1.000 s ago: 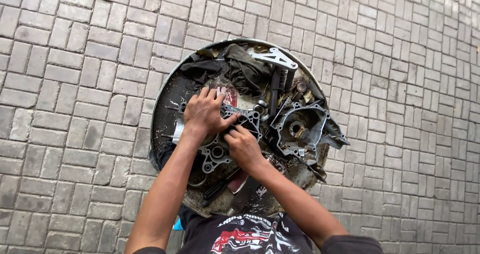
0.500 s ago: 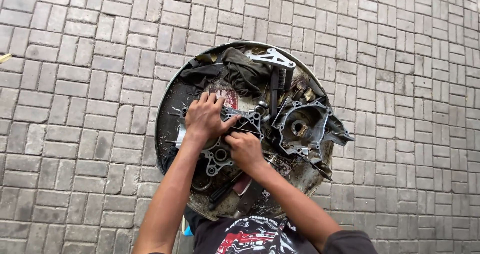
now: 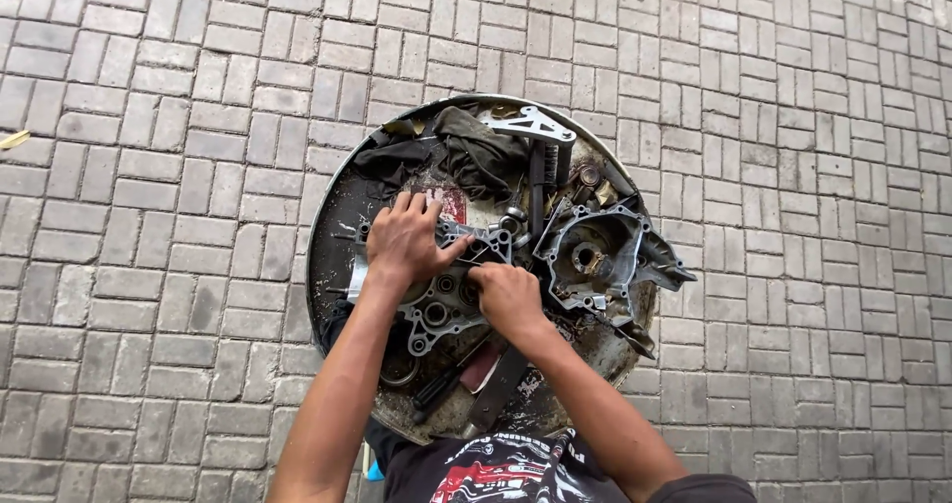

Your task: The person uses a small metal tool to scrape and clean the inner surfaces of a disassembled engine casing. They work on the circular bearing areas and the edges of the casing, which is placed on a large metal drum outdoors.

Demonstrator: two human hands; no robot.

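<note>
We count one round metal tray (image 3: 332, 215), two engine crankcase halves (image 3: 441, 310) (image 3: 600, 255), one white bracket (image 3: 531, 126), one dark rag (image 3: 476, 156), one brush (image 3: 536, 181), and two hands (image 3: 407, 240) (image 3: 509, 298).

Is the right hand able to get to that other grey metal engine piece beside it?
Probably yes. The right hand rests on the flat engine casing, and the second casing lies just beside it in the same round tray, with nothing between them and nothing on top.
</note>
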